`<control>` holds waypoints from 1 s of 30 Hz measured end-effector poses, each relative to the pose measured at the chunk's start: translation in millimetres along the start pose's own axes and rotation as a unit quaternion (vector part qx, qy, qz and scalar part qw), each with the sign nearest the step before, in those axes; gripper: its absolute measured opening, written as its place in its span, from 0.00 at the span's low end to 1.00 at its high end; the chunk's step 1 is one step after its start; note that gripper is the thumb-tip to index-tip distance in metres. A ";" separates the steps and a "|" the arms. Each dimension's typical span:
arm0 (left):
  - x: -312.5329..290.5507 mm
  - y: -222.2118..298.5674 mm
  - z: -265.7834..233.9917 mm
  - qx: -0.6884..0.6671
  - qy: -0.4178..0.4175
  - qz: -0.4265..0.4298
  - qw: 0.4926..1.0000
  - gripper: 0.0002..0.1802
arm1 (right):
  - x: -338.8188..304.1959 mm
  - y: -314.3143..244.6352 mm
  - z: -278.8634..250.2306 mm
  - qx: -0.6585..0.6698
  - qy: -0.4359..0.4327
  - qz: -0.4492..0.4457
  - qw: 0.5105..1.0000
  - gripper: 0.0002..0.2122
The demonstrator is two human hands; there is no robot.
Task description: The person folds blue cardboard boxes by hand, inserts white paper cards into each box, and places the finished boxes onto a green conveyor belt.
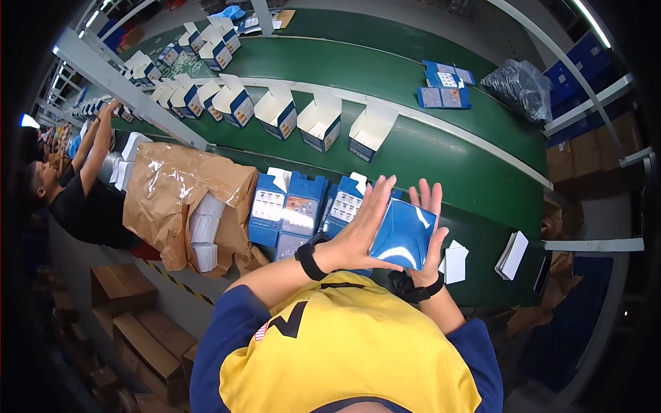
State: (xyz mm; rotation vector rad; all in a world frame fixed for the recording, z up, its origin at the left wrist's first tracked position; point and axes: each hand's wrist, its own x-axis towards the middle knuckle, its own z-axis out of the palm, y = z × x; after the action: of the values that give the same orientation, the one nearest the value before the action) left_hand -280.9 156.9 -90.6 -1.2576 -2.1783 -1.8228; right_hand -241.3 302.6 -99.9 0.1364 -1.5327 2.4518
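Note:
Close to my body, a small blue carton (405, 234) is held between my two hands, its glossy blue face turned up. My left hand (352, 237) presses along its left side, fingers stretched out and pointing away. On the other side, my right hand (434, 256) supports it, with the thumb along the right edge and the fingers showing beyond the far edge. Flattened blue printed cartons (288, 210) lie left of my left hand, and another flat carton (342, 204) is partly hidden behind it. White folded sheets (454, 263) rest to the right of my right hand.
Open blue-and-white boxes (320, 124) stand in a row along the green conveyor (441, 148). A brown paper wrapper (186, 172) with white inserts is at the left. More white sheets (511, 255) lie right. A co-worker (82, 199) reaches over the line, far left.

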 end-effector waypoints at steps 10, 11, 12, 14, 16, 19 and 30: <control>8.5 -64.0 -8.1 0.359 -0.157 0.357 0.848 0.44 | 47.7 22.7 -114.0 0.093 -0.136 0.422 0.892 0.37; 9.0 -73.4 -12.9 0.408 -0.145 0.216 0.875 0.43 | 61.6 28.4 -121.1 0.076 -0.105 0.385 0.914 0.39; 4.6 -83.9 -17.7 0.450 -0.130 0.066 0.881 0.43 | 77.5 41.2 -124.4 0.061 -0.078 0.348 0.932 0.42; -12.0 -102.4 -16.7 0.341 -0.048 -0.161 0.925 0.45 | 109.4 64.1 -125.9 -0.073 -0.060 0.226 0.970 0.45; -27.7 -111.0 -1.1 0.202 0.042 -0.375 0.904 0.47 | 135.2 102.3 -139.5 -0.205 -0.043 0.093 0.973 0.47; -47.0 -120.3 28.7 0.344 -0.066 -0.361 0.864 0.52 | 153.3 148.9 -156.8 -0.455 0.018 -0.017 0.890 0.51; -64.2 -119.1 43.5 0.582 -0.033 -0.249 0.773 0.49 | 5.6 132.7 -106.2 -0.110 0.033 0.419 0.901 0.41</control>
State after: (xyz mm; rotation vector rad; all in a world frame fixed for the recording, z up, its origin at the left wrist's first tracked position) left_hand -288.3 160.1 -232.5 -0.4421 -2.9464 -0.1088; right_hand -275.3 343.1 -261.6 -0.8065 -2.1334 2.7641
